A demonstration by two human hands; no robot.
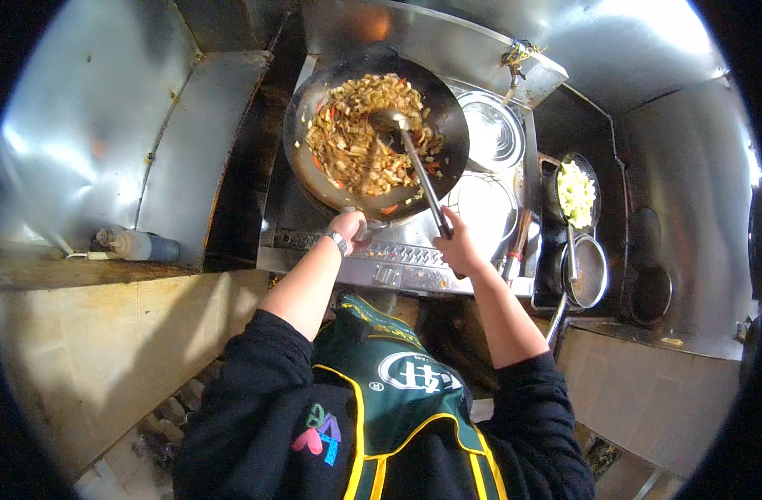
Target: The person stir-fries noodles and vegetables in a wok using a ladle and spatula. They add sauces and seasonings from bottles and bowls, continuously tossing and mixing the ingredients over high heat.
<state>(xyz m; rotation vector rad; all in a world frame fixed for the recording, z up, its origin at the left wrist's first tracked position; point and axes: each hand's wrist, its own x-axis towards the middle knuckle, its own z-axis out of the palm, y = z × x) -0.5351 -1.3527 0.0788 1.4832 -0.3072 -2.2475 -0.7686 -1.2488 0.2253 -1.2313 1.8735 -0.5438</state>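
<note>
A large dark wok sits over the stove, filled with chopped, browned food with bits of red among it. My left hand grips a pale cloth at the wok's near rim; what lies under the fingers is hidden. In my right hand is the dark handle of a metal wok ladle. The ladle's bowl rests in the food, near the middle of the wok.
Right of the wok stand a round metal pot and a brightly lit round pan. A bamboo brush lies beside them. Farther right, a strainer of pale green chopped vegetables sits above a metal bowl. A bottle lies on the left ledge.
</note>
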